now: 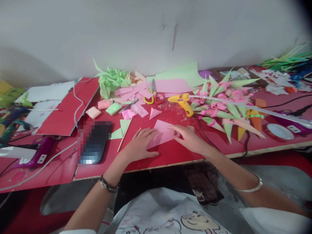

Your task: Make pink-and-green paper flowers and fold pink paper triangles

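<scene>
A folded pink paper sheet point(162, 131) lies on the red table point(170, 156) in front of me. My left hand point(139, 145) rests flat on the sheet's left part, fingers stretched out. My right hand point(188, 137) presses down on its right edge with the fingers laid flat and close together. Neither hand grips anything.
A yellow glue gun point(182, 101) and scissors with yellow and red handles point(154, 96) lie behind the sheet. Pink and green paper cones point(223, 107) are heaped at the right. Green paper scraps point(112, 79), pink strips point(136, 92), a phone point(95, 142), a wooden stick point(124, 135) and cables lie to the left.
</scene>
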Demonstrator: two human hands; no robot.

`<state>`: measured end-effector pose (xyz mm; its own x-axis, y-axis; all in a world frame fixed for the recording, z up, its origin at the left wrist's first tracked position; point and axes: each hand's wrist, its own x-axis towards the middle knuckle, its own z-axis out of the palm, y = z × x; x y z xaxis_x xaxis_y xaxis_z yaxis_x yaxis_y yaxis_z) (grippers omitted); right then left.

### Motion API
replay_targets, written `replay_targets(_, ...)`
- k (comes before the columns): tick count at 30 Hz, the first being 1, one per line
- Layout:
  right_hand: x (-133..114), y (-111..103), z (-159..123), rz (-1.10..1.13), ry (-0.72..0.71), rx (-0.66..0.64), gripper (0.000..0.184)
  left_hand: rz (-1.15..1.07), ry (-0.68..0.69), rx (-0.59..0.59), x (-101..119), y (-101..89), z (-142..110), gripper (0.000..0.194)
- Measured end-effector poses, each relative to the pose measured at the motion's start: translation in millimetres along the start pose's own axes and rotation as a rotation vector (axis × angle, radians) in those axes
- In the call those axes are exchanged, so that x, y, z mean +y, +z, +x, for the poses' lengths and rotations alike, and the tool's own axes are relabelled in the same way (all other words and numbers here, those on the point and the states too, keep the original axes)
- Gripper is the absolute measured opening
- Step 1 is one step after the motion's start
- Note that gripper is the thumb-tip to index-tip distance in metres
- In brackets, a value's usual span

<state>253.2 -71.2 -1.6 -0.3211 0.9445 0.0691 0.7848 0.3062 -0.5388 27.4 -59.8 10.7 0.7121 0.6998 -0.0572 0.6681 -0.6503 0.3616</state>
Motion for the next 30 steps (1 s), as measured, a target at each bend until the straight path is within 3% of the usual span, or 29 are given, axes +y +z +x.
replay_targets(5, -11, 1, -5, 0.064, 0.098, -0.002, 0.029, 0.140, -0.039, 0.104, 15, 7.2, 5, 0.053)
replay_targets(8, -12, 4, -12, -0.074, -0.026, 0.029, 0.035, 0.187, -0.047, 0.119, 16, 9.3, 8, 0.046)
replay_targets(11, -15, 7, -25, -0.170, -0.205, -0.067, 0.053, 0.226, -0.018, 0.114, 15, 9.7, 9, 0.037)
replay_targets(14, -21, 10, -43, -0.260, -0.249, -0.093, 0.060, 0.234, 0.013, 0.103, 15, 8.5, 6, 0.035)
replay_targets(19, -38, 20, -68, -0.485, -0.254, 0.005, 0.038, 0.089, 0.071, 0.097, 27, 3.6, -8, 0.047)
replay_targets(23, -44, 21, -74, -0.495, -0.295, 0.075, 0.020, 0.026, 0.117, 0.086, 49, 5.1, -20, 0.062)
replay_targets(25, -46, 19, -74, -0.493, -0.364, 0.150, 0.016, 0.051, 0.123, 0.076, 59, 9.8, -23, 0.054)
replay_targets(28, -48, 17, -70, -0.510, -0.464, 0.265, 0.021, 0.088, 0.110, 0.102, 65, 18.4, -26, 0.020)
replay_targets(30, -46, 15, -65, -0.443, -0.459, 0.305, 0.020, 0.063, 0.118, 0.175, 61, 21.6, -27, 0.018)
